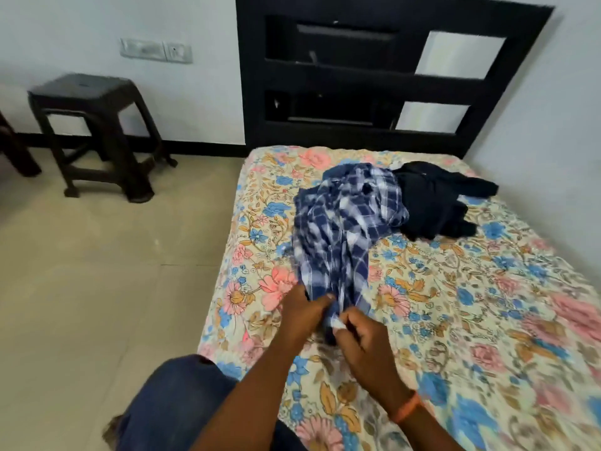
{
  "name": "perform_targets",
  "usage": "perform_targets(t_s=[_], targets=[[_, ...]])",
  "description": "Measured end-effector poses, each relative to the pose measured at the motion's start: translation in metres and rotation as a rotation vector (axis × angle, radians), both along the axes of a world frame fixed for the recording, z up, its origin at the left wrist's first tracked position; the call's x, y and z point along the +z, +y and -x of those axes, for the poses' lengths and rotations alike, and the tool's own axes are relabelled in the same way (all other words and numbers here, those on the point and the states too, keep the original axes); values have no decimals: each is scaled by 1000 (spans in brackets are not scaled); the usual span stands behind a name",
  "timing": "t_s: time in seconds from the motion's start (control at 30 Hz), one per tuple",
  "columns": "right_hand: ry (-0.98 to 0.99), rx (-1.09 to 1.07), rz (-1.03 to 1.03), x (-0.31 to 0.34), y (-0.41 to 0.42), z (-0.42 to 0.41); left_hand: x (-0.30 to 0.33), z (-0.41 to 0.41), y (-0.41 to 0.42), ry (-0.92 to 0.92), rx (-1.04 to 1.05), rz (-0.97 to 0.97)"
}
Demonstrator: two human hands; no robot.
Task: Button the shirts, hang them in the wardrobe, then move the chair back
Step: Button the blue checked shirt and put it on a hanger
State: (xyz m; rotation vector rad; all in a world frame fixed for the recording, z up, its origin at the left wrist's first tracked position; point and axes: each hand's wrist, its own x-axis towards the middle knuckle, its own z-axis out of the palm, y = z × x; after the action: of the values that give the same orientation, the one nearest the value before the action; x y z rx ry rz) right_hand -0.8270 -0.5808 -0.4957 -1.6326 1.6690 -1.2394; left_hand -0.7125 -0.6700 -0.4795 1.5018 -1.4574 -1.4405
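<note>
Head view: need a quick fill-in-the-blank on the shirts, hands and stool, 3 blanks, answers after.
1. Both hands, left hand and right hand, pinch the near end of the ____ shirt.
2. The black shirt lies on the bed, touching the checked one on its ____ side.
3. The dark stool stands on the ____, left of the bed.

Missing words: checked; right; floor
</note>
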Motion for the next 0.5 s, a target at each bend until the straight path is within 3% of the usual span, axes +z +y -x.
perform_targets(t_s=[0.07, 0.13, 0.17, 0.23, 0.33, 0.5], targets=[[210, 122, -229, 7, 13, 20, -1, -1, 9, -116, -55, 90], [490, 245, -470, 20, 7, 37, -2, -10, 10, -345, -172, 177], [532, 236, -505, 30, -2, 39, -3, -17, 10, -456, -222, 185], [483, 68, -400, 47, -32, 34, -7, -28, 10, -563, -252, 154], [445, -142, -163, 53, -96, 15, -14, -31, 8, -565, -185, 116], [578, -60, -479, 26, -174, -3, -12, -29, 9, -589, -60, 12]])
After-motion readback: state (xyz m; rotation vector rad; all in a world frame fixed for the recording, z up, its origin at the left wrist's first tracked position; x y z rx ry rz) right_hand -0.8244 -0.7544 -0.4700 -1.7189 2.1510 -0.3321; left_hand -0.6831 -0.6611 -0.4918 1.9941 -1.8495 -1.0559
